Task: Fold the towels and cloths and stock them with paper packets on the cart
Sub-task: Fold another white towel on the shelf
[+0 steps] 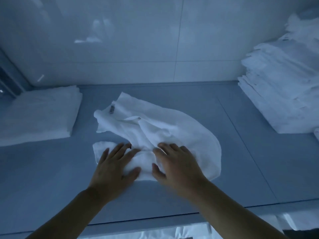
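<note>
A dim, blue-lit room with a glossy tiled wall (138,40) backs a flat grey worktop (172,94). On the worktop a rumpled white towel (155,128) lies in the middle, its small label (112,109) showing near the far left corner. A folded white stack (39,114) sits to the left, and a taller pile of folded linens (279,87) stands at the right edge, both well apart from the towel.

The left hand (114,166) and the right hand (176,164) rest side by side on the towel's near edge, fingers spread and fairly straight, palms pressing the cloth down and gripping nothing.

The step in hand appears to be smoothing the towel flat before the first fold. To do it well, the hands should likely sweep outward from the centre toward opposite edges, drawing the bunched far corner out square, so the edges meet cleanly when folded.

The towel stretches away from the hands, mostly beyond and to the right of them.
</note>
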